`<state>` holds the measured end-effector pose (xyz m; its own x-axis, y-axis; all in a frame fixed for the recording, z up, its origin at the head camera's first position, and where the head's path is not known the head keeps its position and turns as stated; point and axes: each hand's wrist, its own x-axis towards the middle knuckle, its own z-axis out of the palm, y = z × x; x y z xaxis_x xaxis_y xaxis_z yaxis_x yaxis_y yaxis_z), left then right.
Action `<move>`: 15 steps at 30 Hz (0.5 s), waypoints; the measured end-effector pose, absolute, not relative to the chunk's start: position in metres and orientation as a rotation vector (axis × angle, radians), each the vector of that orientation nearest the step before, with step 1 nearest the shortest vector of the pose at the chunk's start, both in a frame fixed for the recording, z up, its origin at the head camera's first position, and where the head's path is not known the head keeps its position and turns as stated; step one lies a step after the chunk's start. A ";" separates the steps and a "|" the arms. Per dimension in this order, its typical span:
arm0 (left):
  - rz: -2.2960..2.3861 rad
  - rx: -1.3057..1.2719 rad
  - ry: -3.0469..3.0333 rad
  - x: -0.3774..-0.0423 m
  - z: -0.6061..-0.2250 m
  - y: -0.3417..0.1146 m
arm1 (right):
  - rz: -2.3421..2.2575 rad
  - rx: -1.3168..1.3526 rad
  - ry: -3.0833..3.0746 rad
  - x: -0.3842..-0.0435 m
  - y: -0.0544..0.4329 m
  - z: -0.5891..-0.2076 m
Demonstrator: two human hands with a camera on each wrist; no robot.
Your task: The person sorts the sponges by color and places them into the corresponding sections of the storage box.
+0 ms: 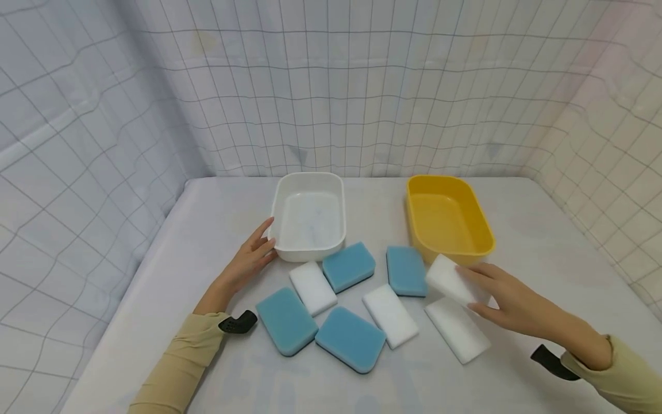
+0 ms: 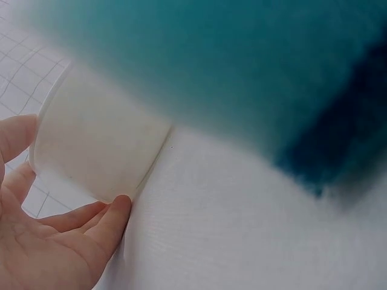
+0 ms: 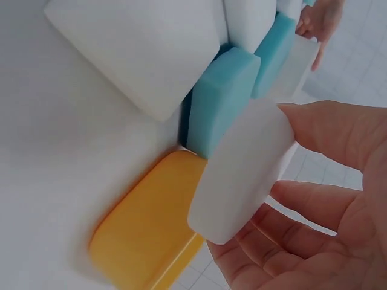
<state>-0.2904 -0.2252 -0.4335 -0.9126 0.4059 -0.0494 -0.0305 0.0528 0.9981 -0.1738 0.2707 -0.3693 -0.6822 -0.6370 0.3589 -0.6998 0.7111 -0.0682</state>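
Observation:
In the head view my right hand (image 1: 509, 299) pinches a white sponge (image 1: 450, 279) between thumb and fingers. It holds the sponge just above the table, near the front of an empty yellow basin (image 1: 451, 256). The right wrist view also shows this white sponge (image 3: 242, 172) in the fingers. My left hand (image 1: 247, 261) touches the left side of an empty white basin (image 1: 309, 255) with extended fingers. In the left wrist view those fingers (image 2: 112, 223) rest against the wall of the white basin (image 2: 100, 133). A blurred blue sponge (image 2: 199, 60) hides part of that view.
Several blue sponges with dark undersides lie in front of the basins, among them one (image 1: 351, 339) nearest me and one (image 1: 407, 270) beside the yellow basin. White sponges (image 1: 390, 316) lie between them. Gridded white cloth (image 1: 341, 92) hangs around the table.

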 end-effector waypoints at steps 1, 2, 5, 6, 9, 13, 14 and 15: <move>1.931 0.378 2.017 -0.290 -0.433 -0.225 | 0.286 1.051 -2.614 -0.175 0.268 -0.367; 1.934 0.375 2.015 -0.290 -0.433 -0.225 | 0.283 1.052 -2.621 -0.177 0.264 -0.365; 1.937 0.370 2.016 -0.290 -0.433 -0.226 | 0.293 1.054 -2.651 -0.183 0.254 -0.360; 1.934 0.368 2.019 -0.290 -0.433 -0.226 | 0.292 1.051 -2.662 -0.185 0.251 -0.358; 1.930 0.369 2.021 -0.290 -0.434 -0.226 | 0.312 1.067 -2.676 -0.191 0.243 -0.355; 1.933 0.376 2.017 -0.290 -0.434 -0.226 | 0.345 1.090 -2.686 -0.199 0.234 -0.351; 1.935 0.377 2.016 -0.290 -0.434 -0.226 | 0.350 1.096 -2.690 -0.201 0.231 -0.350; 1.937 0.377 2.015 -0.291 -0.434 -0.226 | 0.352 1.100 -2.693 -0.203 0.229 -0.349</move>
<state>-0.2906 -0.2256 -0.4344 -0.9139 0.4033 -0.0468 -0.0307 0.0462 0.9985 -0.2026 0.2292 -0.3489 -0.6992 -0.6570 0.2821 -0.7074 0.6929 -0.1397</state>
